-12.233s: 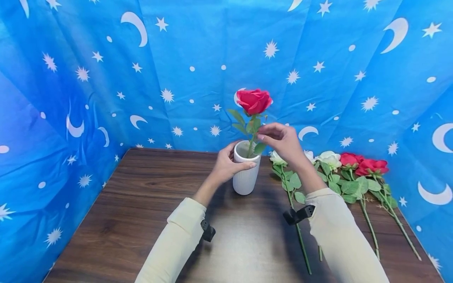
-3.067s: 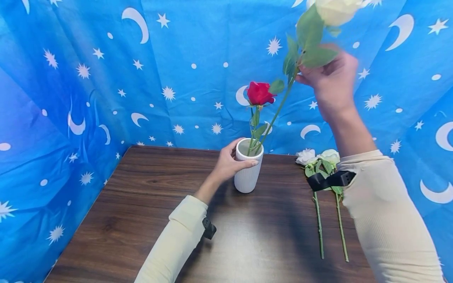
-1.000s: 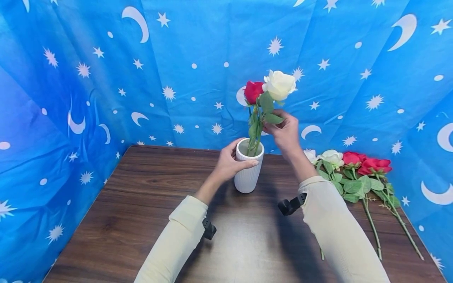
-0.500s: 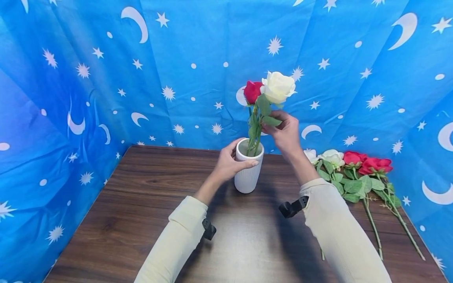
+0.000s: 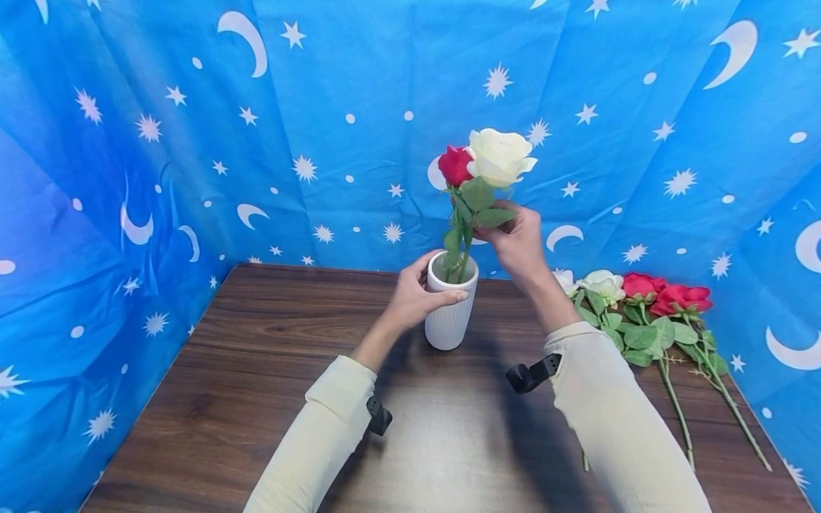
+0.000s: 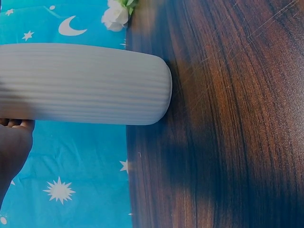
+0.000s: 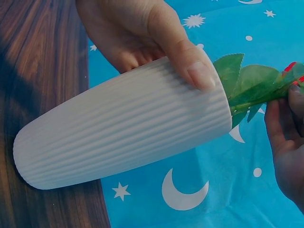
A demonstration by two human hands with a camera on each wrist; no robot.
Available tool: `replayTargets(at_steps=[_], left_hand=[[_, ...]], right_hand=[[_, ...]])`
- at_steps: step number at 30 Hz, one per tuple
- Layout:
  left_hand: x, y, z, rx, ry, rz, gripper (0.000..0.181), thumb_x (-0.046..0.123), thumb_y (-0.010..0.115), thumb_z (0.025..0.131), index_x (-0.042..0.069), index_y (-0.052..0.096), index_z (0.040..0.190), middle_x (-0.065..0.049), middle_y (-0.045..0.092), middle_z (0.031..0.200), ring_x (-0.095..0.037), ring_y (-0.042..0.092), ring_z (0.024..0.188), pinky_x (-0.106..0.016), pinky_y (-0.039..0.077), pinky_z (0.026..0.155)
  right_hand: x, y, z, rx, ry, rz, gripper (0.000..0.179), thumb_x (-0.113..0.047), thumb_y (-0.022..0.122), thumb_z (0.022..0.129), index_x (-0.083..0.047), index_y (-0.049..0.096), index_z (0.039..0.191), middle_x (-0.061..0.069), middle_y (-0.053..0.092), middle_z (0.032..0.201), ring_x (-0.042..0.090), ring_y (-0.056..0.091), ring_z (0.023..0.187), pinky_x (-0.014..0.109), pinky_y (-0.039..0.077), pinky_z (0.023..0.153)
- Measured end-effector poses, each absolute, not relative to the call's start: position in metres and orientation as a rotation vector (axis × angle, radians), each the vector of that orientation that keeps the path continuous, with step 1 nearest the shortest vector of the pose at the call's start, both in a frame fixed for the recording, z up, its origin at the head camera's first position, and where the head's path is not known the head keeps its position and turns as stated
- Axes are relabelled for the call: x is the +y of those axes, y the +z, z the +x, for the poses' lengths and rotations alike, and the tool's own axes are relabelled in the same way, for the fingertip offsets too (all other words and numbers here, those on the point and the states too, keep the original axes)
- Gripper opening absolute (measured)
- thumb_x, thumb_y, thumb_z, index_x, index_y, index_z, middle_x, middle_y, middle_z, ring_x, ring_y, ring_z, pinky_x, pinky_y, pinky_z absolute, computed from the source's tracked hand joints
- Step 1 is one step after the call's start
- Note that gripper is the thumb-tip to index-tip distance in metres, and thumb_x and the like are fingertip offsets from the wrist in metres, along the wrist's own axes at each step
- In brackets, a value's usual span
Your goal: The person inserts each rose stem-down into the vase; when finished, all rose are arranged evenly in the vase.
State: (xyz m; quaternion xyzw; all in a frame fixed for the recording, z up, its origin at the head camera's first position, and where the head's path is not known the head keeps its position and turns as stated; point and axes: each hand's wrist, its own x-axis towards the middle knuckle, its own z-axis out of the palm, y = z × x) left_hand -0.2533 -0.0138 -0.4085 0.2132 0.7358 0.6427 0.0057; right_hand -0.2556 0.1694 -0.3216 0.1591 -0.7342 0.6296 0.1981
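Observation:
A white ribbed vase (image 5: 447,324) stands upright on the table. My left hand (image 5: 413,293) grips it near the rim, and the right wrist view shows its thumb laid across the ribs (image 7: 133,118). Two roses rise from the vase: a red rose (image 5: 455,166) on the left and a white rose (image 5: 500,158) on the right, their blooms overlapping. My right hand (image 5: 518,241) pinches a stem just below the white rose's leaves, above the rim. Lower stem ends are hidden inside the vase. Close by in the right wrist view, the right hand's fingers (image 7: 278,123) meet the greenery.
On the right side of the dark wooden table (image 5: 256,342) lie loose white roses (image 5: 603,286) and red roses (image 5: 680,299), stems pointing toward the front. My right sleeve covers part of them. A blue curtain (image 5: 359,71) with moons and stars hangs behind and at both sides.
The red rose, earlier in my right hand, stands in the vase. The white rose came from the table, its stem lowered in; lately its bloom has shifted slightly left. My left hand keeps its grip.

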Motion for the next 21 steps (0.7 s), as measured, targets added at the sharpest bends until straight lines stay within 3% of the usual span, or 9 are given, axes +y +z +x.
replayTargets(at_steps=[8, 21], left_hand=[[-0.0137, -0.409, -0.2533, 2.298, 2.017, 0.66, 0.074, 0.01, 0.085, 0.078, 0.008, 0.052, 0.145, -0.013, 0.063, 0.137, -0.025, 0.061, 0.126, -0.042, 0.051, 0.109], [-0.0131, -0.4076, -0.2521, 2.29, 2.02, 0.659, 0.074, 0.009, 0.085, 0.078, 0.008, 0.052, 0.145, -0.013, 0.063, 0.138, -0.026, 0.061, 0.126, -0.042, 0.051, 0.108]], right_hand=[[0.1707, -0.3253, -0.2601, -1.996, 1.782, 0.399, 0.026, 0.012, 0.061, 0.092, 0.019, 0.064, 0.117, -0.029, 0.07, 0.082, -0.007, 0.07, 0.079, 0.015, 0.059, 0.076], [0.1701, -0.3301, -0.2603, -1.976, 1.824, 0.371, 0.031, 0.01, 0.063, 0.093, 0.015, 0.061, 0.123, -0.027, 0.07, 0.087, -0.005, 0.068, 0.078, 0.015, 0.059, 0.074]])
